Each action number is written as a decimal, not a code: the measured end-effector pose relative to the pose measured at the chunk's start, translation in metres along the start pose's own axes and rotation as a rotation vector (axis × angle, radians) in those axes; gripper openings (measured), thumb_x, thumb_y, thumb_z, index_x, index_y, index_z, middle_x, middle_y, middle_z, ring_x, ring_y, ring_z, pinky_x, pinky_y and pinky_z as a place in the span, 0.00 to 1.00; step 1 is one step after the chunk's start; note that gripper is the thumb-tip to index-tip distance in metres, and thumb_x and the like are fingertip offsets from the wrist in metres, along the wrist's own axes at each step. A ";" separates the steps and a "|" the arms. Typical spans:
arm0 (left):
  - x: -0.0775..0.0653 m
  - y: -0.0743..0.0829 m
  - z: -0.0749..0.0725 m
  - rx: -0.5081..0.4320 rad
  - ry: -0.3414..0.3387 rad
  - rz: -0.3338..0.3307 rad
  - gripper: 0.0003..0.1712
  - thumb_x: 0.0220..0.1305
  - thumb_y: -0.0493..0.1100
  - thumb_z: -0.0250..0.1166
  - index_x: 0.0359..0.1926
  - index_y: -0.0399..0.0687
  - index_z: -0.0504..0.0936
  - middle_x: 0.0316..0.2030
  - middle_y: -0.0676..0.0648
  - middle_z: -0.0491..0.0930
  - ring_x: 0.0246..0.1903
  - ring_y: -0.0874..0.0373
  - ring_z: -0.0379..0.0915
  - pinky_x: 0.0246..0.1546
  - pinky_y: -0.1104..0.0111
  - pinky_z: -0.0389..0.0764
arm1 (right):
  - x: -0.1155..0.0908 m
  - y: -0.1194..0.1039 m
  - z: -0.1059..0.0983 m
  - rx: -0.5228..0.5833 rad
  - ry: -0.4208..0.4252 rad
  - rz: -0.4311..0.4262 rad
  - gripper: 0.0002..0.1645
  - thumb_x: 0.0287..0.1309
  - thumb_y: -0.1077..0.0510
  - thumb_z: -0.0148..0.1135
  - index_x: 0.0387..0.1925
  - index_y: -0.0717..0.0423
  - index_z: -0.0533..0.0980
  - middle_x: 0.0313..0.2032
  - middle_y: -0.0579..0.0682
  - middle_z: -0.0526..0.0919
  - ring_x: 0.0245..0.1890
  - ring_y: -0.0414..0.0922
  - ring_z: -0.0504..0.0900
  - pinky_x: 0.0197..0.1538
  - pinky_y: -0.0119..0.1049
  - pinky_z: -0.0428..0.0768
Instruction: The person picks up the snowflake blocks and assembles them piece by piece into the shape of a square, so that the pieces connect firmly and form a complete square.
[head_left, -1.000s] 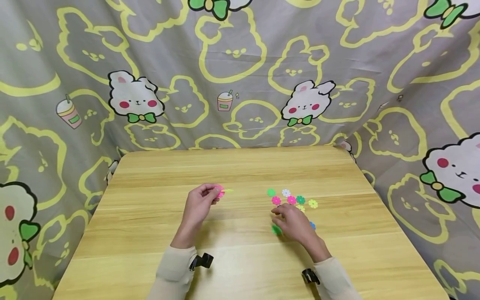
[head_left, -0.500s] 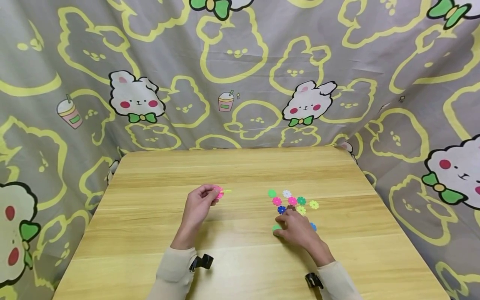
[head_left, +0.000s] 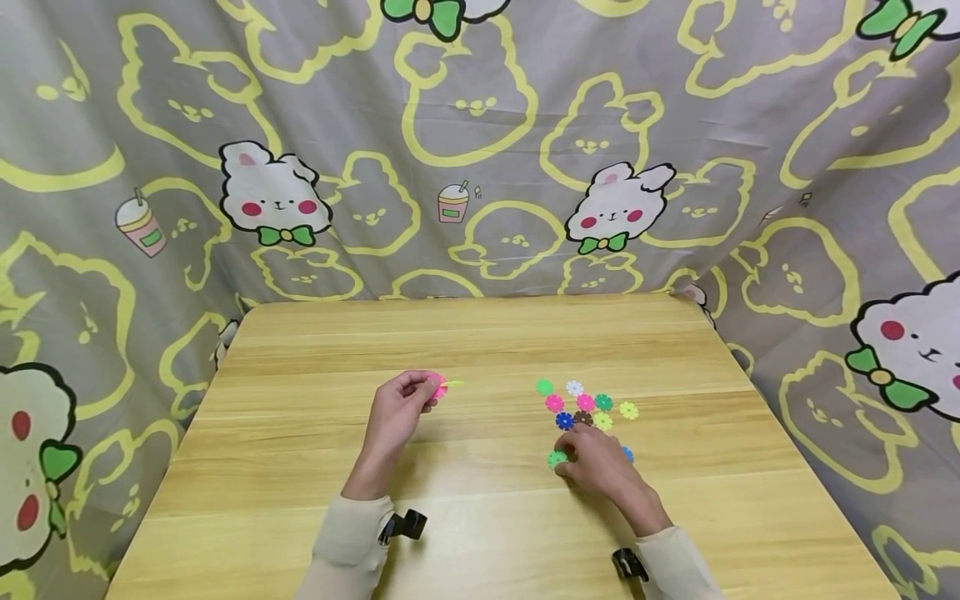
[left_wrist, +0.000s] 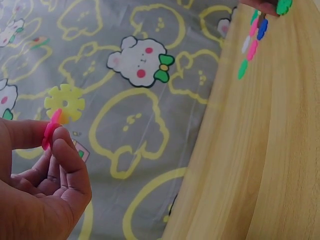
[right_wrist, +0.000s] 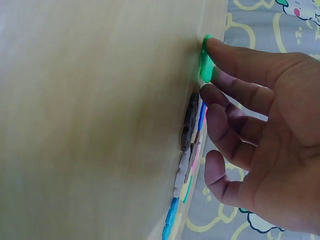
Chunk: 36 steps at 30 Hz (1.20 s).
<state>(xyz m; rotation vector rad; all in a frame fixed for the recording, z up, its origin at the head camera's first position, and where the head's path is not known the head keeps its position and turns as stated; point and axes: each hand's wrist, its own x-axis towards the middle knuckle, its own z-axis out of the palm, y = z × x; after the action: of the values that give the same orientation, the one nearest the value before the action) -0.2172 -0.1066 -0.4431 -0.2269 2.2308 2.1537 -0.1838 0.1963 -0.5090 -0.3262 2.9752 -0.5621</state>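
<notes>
My left hand (head_left: 396, 410) pinches a pink notched plastic disc (left_wrist: 50, 133) between thumb and forefinger, above the left-middle of the table. A yellow notched disc (left_wrist: 65, 102) is slotted into the pink one and points right in the head view. On the right, my right hand (head_left: 602, 463) is low over the table. Its thumb and forefinger pinch a green notched disc (right_wrist: 206, 61) by opposite edges, and the other fingers curl loosely. Just beyond that hand lie a dark blue disc (head_left: 565, 421) and a brown disc (head_left: 582, 418).
Several more flat discs lie in a loose cluster, among them a white disc (head_left: 574, 388), a pink disc (head_left: 554, 403) and a yellow disc (head_left: 628, 410). A blue disc (head_left: 627, 454) is partly hidden by my right hand. Patterned curtain (head_left: 495, 125) surrounds the wooden table (head_left: 480, 333).
My right hand has drawn back toward me from the cluster, uncovering the dark blue and brown discs, and has taken hold of the green disc. The left hand stays nearly still.
</notes>
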 end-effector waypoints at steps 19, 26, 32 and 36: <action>-0.001 -0.002 0.002 -0.006 -0.011 -0.021 0.11 0.65 0.41 0.64 0.43 0.38 0.82 0.32 0.48 0.84 0.32 0.56 0.80 0.33 0.73 0.82 | 0.014 -0.024 -0.012 0.273 0.096 -0.097 0.10 0.61 0.55 0.64 0.45 0.47 0.78 0.24 0.38 0.76 0.22 0.33 0.70 0.28 0.28 0.71; -0.004 -0.003 0.004 -0.027 -0.028 -0.015 0.11 0.65 0.40 0.63 0.44 0.37 0.82 0.34 0.45 0.85 0.31 0.60 0.79 0.34 0.73 0.82 | 0.025 -0.055 -0.032 0.534 0.106 -0.113 0.11 0.67 0.52 0.57 0.50 0.44 0.75 0.28 0.47 0.81 0.24 0.41 0.75 0.26 0.30 0.72; -0.005 -0.004 0.006 -0.028 -0.034 -0.005 0.10 0.65 0.39 0.63 0.44 0.37 0.82 0.34 0.44 0.85 0.31 0.60 0.79 0.34 0.73 0.82 | 0.032 -0.075 -0.041 0.652 0.083 -0.111 0.13 0.68 0.53 0.57 0.52 0.43 0.76 0.30 0.50 0.82 0.27 0.54 0.78 0.26 0.32 0.74; -0.006 -0.006 0.009 -0.024 -0.037 -0.007 0.09 0.65 0.38 0.63 0.43 0.37 0.82 0.34 0.44 0.84 0.30 0.60 0.79 0.33 0.73 0.82 | 0.037 -0.084 -0.042 0.709 0.061 -0.097 0.13 0.68 0.54 0.57 0.53 0.42 0.76 0.30 0.49 0.82 0.29 0.54 0.78 0.28 0.33 0.76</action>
<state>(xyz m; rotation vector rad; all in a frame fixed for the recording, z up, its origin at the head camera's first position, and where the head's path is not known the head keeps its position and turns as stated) -0.2110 -0.0977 -0.4486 -0.1932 2.1827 2.1637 -0.2089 0.1262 -0.4412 -0.3800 2.5855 -1.5790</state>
